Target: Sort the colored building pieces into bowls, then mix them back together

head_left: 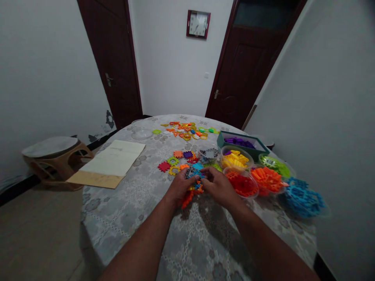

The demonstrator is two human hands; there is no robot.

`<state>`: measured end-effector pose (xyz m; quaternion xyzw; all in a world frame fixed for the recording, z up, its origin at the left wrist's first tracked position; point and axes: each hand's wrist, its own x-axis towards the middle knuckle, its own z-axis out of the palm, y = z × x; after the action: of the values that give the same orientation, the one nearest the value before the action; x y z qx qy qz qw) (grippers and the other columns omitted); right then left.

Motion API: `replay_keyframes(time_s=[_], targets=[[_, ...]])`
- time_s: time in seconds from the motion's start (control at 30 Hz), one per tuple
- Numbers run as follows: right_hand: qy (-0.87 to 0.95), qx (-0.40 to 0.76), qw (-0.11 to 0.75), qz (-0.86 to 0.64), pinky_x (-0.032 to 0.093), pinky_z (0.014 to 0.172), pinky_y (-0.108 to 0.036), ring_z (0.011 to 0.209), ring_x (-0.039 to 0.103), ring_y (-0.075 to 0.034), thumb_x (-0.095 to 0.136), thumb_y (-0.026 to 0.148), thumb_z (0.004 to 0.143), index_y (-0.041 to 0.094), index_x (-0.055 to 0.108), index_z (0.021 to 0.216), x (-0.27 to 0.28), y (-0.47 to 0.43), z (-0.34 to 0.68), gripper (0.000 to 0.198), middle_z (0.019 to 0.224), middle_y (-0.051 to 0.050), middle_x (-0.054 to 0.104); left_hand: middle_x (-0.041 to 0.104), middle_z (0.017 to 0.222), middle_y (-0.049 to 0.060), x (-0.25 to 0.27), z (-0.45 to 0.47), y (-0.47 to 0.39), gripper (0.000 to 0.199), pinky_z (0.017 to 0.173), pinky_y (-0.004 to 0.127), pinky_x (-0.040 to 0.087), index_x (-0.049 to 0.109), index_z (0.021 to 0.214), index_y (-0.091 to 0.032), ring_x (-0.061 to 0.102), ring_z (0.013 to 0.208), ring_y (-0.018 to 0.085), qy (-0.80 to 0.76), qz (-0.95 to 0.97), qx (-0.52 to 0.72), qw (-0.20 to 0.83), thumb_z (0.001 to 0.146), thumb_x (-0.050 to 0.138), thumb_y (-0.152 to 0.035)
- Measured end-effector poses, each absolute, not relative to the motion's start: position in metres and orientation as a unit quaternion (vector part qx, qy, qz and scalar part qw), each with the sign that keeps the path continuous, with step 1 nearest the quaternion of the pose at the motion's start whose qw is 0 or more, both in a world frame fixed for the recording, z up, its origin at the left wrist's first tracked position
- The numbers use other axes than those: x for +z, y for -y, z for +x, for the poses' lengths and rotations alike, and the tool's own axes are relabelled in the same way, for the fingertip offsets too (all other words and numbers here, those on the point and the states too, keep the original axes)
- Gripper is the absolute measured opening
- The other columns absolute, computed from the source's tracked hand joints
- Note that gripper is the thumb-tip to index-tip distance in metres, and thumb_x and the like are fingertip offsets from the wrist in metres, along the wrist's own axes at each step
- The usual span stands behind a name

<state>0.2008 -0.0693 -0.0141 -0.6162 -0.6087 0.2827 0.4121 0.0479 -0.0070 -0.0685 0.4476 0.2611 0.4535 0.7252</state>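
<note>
My left hand [181, 186] and my right hand [219, 185] meet over the near middle of the table. Between them is a cluster of joined interlocking plastic pieces [191, 195], with blue, grey and orange-red parts showing. My left thumb lies across its top, and the fingers of my right hand pinch its right side. Fingers cover part of the cluster, so its full shape is hidden. Just beyond my hands lie loose toothed pieces: a red square [164, 166], a green frame [172, 161], an orange square [178, 154] and a purple square [188, 155].
At right stand tubs of yellow [235, 159], red [242, 185], orange [268, 179], blue [304, 198] and green pieces [277, 167], plus a dark green box [260, 153] with purple ones. Mixed pieces [186, 128] are heaped farther back. A paper pad [111, 162] lies left; a stool [55, 160] stands beyond.
</note>
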Motion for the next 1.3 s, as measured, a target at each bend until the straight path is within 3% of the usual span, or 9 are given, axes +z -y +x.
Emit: replay_keyframes(time_s=[0.1,0.2,0.33,0.43,0.53,0.7,0.9,1.13,1.3], targets=[[0.557,0.357,0.433,-0.613,0.052,0.061,-0.029,0.067,0.066,-0.017,0.061,0.029,0.088,0.019,0.066,0.112,-0.005,0.072,0.203,0.027,0.079,0.003,0.064,0.075,0.095,0.005,-0.065,0.047,0.006,0.052,0.069,0.028,0.058,0.065,0.112,-0.019,0.071,0.076,0.018,-0.281,0.443,0.445,0.726,0.08,0.086,-0.055],[0.548,0.349,0.44,-0.621,0.051,0.06,-0.029,0.065,0.065,-0.017,0.061,0.03,0.089,0.019,0.068,0.107,0.011,0.087,0.212,0.022,0.076,0.002,0.065,0.072,0.084,0.002,-0.061,0.045,0.006,0.05,0.051,0.022,0.051,0.062,0.11,-0.021,0.065,0.059,0.013,-0.316,0.435,0.434,0.723,0.084,0.08,-0.06],[0.582,0.175,0.45,-0.654,0.052,0.073,-0.031,0.081,0.068,-0.019,0.062,0.031,0.093,0.022,0.073,0.104,0.031,0.12,0.238,0.018,0.089,-0.002,0.072,0.074,0.09,0.004,-0.058,0.042,0.006,0.044,0.043,0.02,0.048,0.061,0.111,-0.021,0.066,0.058,0.013,-0.341,0.436,0.426,0.715,0.083,0.08,-0.049],[0.556,0.078,0.459,-0.689,0.052,0.078,-0.032,0.086,0.068,-0.02,0.062,0.038,0.096,0.023,0.075,0.107,0.039,0.145,0.275,0.022,0.099,-0.005,0.076,0.07,0.074,0.001,-0.058,0.042,0.003,0.041,0.041,0.02,0.047,0.06,0.112,-0.021,0.063,0.051,0.014,-0.366,0.446,0.401,0.712,0.084,0.078,-0.045],[0.488,0.002,0.461,-0.741,0.053,0.077,-0.034,0.083,0.068,-0.021,0.062,0.045,0.095,0.022,0.075,0.112,0.043,0.172,0.329,0.031,0.099,-0.006,0.076,0.069,0.071,0.0,-0.059,0.043,0.003,0.043,0.04,0.02,0.046,0.058,0.113,-0.023,0.062,0.05,0.015,-0.379,0.448,0.388,0.71,0.083,0.08,-0.043],[0.395,-0.108,0.4,-0.82,0.053,0.078,-0.036,0.083,0.071,-0.023,0.064,0.048,0.089,0.022,0.075,0.12,0.041,0.215,0.431,0.042,0.1,-0.008,0.078,0.068,0.071,-0.001,-0.055,0.044,0.006,0.05,0.039,0.02,0.045,0.056,0.119,-0.025,0.062,0.049,0.015,-0.37,0.464,0.373,0.713,0.082,0.082,-0.046],[0.372,-0.079,0.358,-0.853,0.055,0.072,-0.036,0.073,0.071,-0.022,0.058,0.048,0.089,0.018,0.074,0.119,0.025,0.242,0.51,0.045,0.094,-0.009,0.078,0.067,0.074,-0.002,-0.052,0.047,0.006,0.057,0.04,0.02,0.046,0.058,0.126,-0.023,0.066,0.057,0.017,-0.408,0.474,0.4,0.67,0.079,0.085,-0.041],[0.48,-0.26,0.236,-0.804,0.053,0.098,-0.043,0.104,0.068,-0.029,0.051,0.028,0.095,0.017,0.077,0.108,0.016,0.229,0.516,0.031,0.109,-0.016,0.076,0.068,0.075,-0.002,-0.058,0.045,0.001,0.057,0.042,0.021,0.048,0.06,0.125,-0.024,0.068,0.058,0.017,-0.415,0.478,0.386,0.671,0.078,0.085,-0.042],[0.497,-0.265,0.147,-0.813,0.053,0.093,-0.038,0.105,0.067,-0.028,0.05,0.026,0.1,0.017,0.076,0.112,0.0,0.218,0.507,0.03,0.113,-0.017,0.073,0.069,0.078,-0.002,-0.055,0.045,0.005,0.058,0.045,0.021,0.05,0.063,0.126,-0.025,0.067,0.057,0.015,-0.409,0.465,0.396,0.678,0.076,0.087,-0.043]])
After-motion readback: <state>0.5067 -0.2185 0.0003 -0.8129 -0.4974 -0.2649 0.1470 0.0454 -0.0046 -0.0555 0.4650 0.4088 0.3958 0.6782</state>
